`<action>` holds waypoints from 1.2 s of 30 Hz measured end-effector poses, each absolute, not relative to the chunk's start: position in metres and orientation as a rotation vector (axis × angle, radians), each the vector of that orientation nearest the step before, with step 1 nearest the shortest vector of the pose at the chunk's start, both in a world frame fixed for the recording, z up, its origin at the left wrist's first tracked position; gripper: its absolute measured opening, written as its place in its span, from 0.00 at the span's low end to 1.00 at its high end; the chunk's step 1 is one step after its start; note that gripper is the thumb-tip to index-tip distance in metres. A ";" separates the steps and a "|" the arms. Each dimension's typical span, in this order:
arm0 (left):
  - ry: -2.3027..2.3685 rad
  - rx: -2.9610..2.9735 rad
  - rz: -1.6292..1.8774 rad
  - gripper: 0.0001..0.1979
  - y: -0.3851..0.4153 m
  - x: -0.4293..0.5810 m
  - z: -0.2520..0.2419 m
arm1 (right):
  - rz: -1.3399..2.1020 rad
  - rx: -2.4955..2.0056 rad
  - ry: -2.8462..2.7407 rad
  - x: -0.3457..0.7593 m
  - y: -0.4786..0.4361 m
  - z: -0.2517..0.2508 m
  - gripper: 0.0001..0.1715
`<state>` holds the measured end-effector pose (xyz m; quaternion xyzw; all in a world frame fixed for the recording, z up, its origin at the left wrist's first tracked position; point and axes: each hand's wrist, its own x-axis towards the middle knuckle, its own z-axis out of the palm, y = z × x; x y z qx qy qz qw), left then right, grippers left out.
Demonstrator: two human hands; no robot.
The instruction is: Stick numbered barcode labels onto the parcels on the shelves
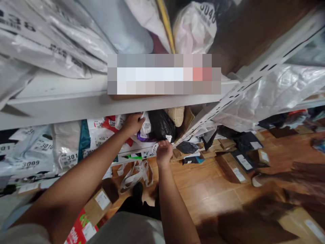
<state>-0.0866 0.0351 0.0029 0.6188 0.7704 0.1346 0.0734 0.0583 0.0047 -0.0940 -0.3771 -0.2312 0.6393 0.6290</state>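
My left hand [133, 123] reaches into the lower shelf and is closed on a white numbered parcel bag [146, 128] beside a red-and-white bag [111, 122]. My right hand [164, 151] is closed on the edge of a small white label or bag [154, 148] at the shelf's front, just below a black plastic parcel [161, 126]. A purple packet [142, 137] lies between my two hands.
A white metal shelf board [63, 105] runs across above my hands, piled with grey mailer bags [50, 40]. More numbered bags [38, 152] fill the lower shelf to the left. Cardboard boxes [232, 167] and dark packets lie on the wooden floor [210, 193] at right.
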 end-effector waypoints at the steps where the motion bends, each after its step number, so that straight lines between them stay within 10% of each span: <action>1: 2.311 1.897 0.445 0.14 0.028 -0.088 0.002 | 1.496 -0.835 -0.461 0.059 0.006 -0.091 0.14; 36: 2.087 2.117 0.371 0.20 -0.007 -0.106 0.017 | 1.731 -0.390 0.194 0.088 0.014 -0.077 0.25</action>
